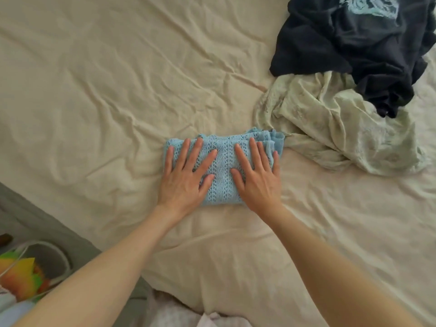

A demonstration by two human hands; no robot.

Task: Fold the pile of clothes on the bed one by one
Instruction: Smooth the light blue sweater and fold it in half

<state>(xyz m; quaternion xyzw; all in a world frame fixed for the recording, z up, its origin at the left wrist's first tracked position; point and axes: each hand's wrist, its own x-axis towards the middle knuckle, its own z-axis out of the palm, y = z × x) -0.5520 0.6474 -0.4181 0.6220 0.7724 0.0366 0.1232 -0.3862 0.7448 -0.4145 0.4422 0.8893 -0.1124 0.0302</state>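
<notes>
A light blue knitted garment (223, 161) lies folded into a small rectangle in the middle of the cream bed sheet (106, 90). My left hand (184, 175) presses flat on its left half with fingers spread. My right hand (257, 175) presses flat on its right half, fingers straight. To the upper right lies a crumpled pile: a pale green patterned garment (335, 128) with a dark navy printed garment (349, 48) lying partly over it.
The bed's edge runs along the lower left, with grey floor (54, 234) beyond it. A colourful orange and green object (21, 277) and a white cable lie on the floor there. Pale pink fabric (188, 315) shows at the bottom edge.
</notes>
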